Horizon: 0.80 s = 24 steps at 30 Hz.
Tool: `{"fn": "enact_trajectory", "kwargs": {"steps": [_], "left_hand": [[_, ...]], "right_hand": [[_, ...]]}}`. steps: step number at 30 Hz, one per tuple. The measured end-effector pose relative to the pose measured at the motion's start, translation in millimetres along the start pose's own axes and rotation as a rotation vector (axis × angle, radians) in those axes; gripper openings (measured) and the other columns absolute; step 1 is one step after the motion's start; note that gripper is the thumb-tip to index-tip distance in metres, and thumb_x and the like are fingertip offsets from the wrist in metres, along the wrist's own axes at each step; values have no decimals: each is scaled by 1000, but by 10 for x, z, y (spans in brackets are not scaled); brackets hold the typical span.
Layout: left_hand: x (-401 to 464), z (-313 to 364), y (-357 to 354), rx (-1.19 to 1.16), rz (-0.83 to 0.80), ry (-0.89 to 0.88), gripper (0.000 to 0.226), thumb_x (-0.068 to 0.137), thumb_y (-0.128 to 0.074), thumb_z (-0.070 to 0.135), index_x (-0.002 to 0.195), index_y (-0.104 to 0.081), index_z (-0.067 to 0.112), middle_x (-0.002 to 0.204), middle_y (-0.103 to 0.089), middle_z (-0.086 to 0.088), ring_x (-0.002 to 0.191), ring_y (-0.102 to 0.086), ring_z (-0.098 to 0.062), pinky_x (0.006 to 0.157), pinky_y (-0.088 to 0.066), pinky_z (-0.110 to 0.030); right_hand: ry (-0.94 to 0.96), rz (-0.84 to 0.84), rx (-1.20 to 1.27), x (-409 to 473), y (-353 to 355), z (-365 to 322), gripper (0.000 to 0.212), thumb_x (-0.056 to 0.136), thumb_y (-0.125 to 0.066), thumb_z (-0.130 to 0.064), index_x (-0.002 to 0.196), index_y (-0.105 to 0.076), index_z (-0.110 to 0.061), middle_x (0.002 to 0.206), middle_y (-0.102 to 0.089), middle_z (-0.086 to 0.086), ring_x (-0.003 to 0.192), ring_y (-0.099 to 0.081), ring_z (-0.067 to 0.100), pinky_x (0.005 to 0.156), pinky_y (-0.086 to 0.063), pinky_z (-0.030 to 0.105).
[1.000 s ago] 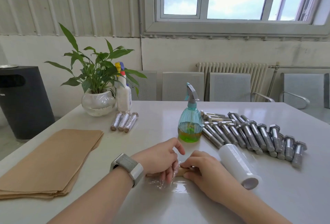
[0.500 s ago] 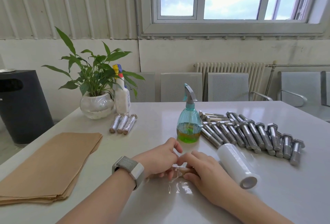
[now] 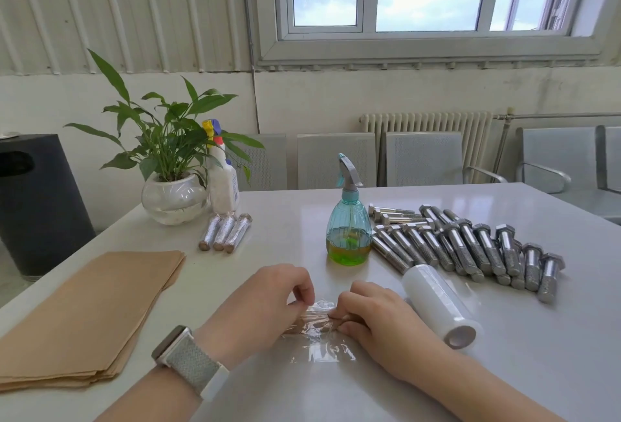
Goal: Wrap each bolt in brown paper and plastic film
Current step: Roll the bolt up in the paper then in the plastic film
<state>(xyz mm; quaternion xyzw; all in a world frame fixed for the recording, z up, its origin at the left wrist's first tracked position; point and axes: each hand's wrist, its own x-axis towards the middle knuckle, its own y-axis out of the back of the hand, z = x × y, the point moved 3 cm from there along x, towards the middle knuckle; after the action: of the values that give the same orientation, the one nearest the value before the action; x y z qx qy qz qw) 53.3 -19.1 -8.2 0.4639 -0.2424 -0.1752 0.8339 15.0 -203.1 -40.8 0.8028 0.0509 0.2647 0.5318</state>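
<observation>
A bolt wrapped in brown paper (image 3: 314, 322) lies on the white table (image 3: 504, 354) between my hands, on a sheet of clear plastic film (image 3: 322, 352). My left hand (image 3: 262, 307) pinches the film's far edge above the bolt. My right hand (image 3: 373, 317) grips the bolt's right end with curled fingers. A roll of plastic film (image 3: 437, 307) lies just right of my right hand. Several bare steel bolts (image 3: 470, 246) lie beyond it. A stack of brown paper sheets (image 3: 84, 317) lies at the left. Three wrapped bolts (image 3: 225, 231) sit near the plant.
A teal spray bottle (image 3: 348, 223) with green liquid stands behind my hands. A potted plant (image 3: 171, 186) and a white spray bottle (image 3: 222, 183) stand at the back left. A black bin (image 3: 37, 199) stands beside the table. Grey chairs (image 3: 420, 159) line the far side.
My left hand has lifted its fingers off the bolt and now pinches the film's edge. The film has pulled up over the wrapped bolt. The camera has tilted slightly.
</observation>
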Motion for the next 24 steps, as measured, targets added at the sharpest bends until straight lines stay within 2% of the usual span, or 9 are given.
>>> {"fn": "enact_trajectory", "kwargs": {"steps": [3,6,8,11,13,15,17,20,24], "left_hand": [[-8,4,-19,133,-37,-43,12,87,-67,27,84,-61,37,92,-59,18,85,-52,5,73,-39,-9],[-3,11,-85,73,-78,-38,9,85,-71,34,86,-62,36,93,-58,17,73,-53,14,62,-38,-8],[-8,8,-121,88,-54,-29,13,84,-70,39,89,-60,35,95,-59,17,75,-54,10,63,-39,-10],[-2,9,-167,143,-8,-22,19,82,-69,43,93,-57,33,97,-61,17,89,-55,-1,77,-45,-20],[10,20,-183,161,-17,-8,21,81,-68,44,93,-54,33,99,-62,15,90,-56,-5,77,-46,-24],[29,26,-195,192,-33,-1,22,81,-66,44,94,-51,35,99,-63,13,90,-57,-7,76,-46,-25],[43,28,-212,209,-48,11,23,81,-64,43,98,-50,36,100,-63,13,90,-58,-8,75,-46,-26],[48,20,-226,197,-52,29,28,83,-64,48,104,-49,36,99,-64,14,90,-59,-8,75,-46,-26],[28,14,-226,168,-68,23,47,85,-65,49,121,-37,40,100,-64,15,90,-59,-8,77,-47,-26]], "right_hand": [[-16,-6,-2,2,1,7,12,91,-62,-25,103,-65,-28,98,-55,-11,99,-52,11,85,-39,28],[-21,-24,-18,7,-5,2,14,92,-60,-27,106,-64,-29,95,-50,-13,99,-50,10,81,-35,25],[-32,-25,-7,3,9,1,14,92,-61,-28,105,-65,-30,93,-47,-16,97,-50,8,77,-32,21],[-70,-20,56,-7,44,6,14,88,-60,-27,100,-65,-33,91,-51,-18,92,-50,3,79,-37,19],[-104,-11,103,9,55,-18,10,88,-59,-36,96,-63,-31,91,-55,-15,91,-50,4,82,-43,24],[-110,8,72,45,43,-66,18,91,-56,-49,92,-57,-30,92,-57,-13,90,-50,5,83,-42,28],[-103,38,7,73,17,-114,23,91,-53,-55,96,-53,-32,95,-59,-13,91,-51,8,83,-41,30],[-105,74,-7,83,-37,-120,28,89,-57,-56,109,-58,-36,97,-59,-14,95,-53,8,84,-41,29],[-149,45,78,101,-84,-55,28,86,-63,-55,107,-69,-37,95,-57,-14,97,-52,6,86,-43,28]]}}
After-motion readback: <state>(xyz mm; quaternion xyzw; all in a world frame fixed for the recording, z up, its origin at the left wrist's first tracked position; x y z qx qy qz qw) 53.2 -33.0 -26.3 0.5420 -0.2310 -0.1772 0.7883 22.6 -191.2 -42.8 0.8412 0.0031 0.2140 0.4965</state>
